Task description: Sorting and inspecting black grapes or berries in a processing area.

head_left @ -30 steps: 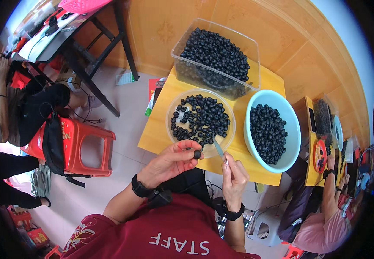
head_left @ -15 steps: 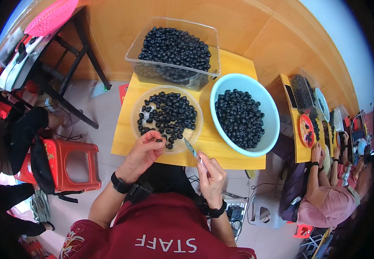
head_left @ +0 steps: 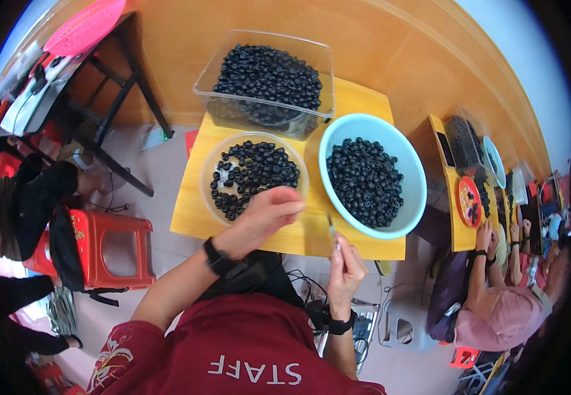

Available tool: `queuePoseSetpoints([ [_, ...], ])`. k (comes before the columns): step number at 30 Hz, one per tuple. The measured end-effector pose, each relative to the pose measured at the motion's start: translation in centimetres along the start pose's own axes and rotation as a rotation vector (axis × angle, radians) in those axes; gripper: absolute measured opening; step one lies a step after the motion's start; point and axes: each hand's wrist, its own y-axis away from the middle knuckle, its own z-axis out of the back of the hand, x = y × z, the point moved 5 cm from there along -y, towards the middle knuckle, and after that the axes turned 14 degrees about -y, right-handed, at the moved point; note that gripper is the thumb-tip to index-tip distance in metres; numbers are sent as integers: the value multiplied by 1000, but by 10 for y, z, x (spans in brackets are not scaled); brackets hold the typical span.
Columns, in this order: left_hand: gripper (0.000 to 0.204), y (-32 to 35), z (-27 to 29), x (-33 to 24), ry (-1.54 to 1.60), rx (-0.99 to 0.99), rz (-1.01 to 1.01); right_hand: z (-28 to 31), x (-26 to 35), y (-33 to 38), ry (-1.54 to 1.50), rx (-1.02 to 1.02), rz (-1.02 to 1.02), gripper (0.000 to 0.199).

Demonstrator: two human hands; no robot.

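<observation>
My right hand [head_left: 347, 270] grips a small knife [head_left: 331, 227], its thin blade pointing up and away, just in front of the light-blue bowl [head_left: 417, 191]. That bowl holds many small black ring-shaped pieces [head_left: 364, 184]. My left hand [head_left: 266, 217] hangs over the near right part of a clear round tray [head_left: 208, 197], its fingers drawn together and blurred. Whatever they hold, if anything, cannot be made out. More black ring-shaped pieces [head_left: 266, 164] lie loose in the tray. Beyond it stands a clear rectangular bin [head_left: 266, 125] heaped with the same pieces.
All of these containers rest on a yellow wooden table [head_left: 358, 92] against an orange wall. At left are a red plastic stool [head_left: 111, 247] and a dark-legged table with a pink basket [head_left: 84, 29]. Other people work at a similar table [head_left: 460, 230] at right.
My left hand has moved right across the tray toward the blue bowl; earlier it pinched a small black piece. My right hand, with the knife, has shifted slightly right and nearer to me.
</observation>
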Motion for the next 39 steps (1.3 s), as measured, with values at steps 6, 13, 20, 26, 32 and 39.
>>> queuePoseSetpoints([
  [6,64,-44,-73,-42,33,284,-63,31,-1,-4,-10,-197,-23,31],
  [13,26,4,23,-40,-331,77,-14,38,-20,0,8,-201,-34,32],
  [20,15,30,94,-18,-934,-191,-97,-4,-11,-3,-32,-45,2,28],
  [26,19,5,60,0,-1537,-240,-461,-20,6,-6,4,27,-43,27],
  [32,20,-6,51,16,-1673,-286,-426,-17,6,-3,5,33,-38,26],
  [39,17,8,62,-7,-716,-135,-186,-17,1,-3,29,34,-85,26],
])
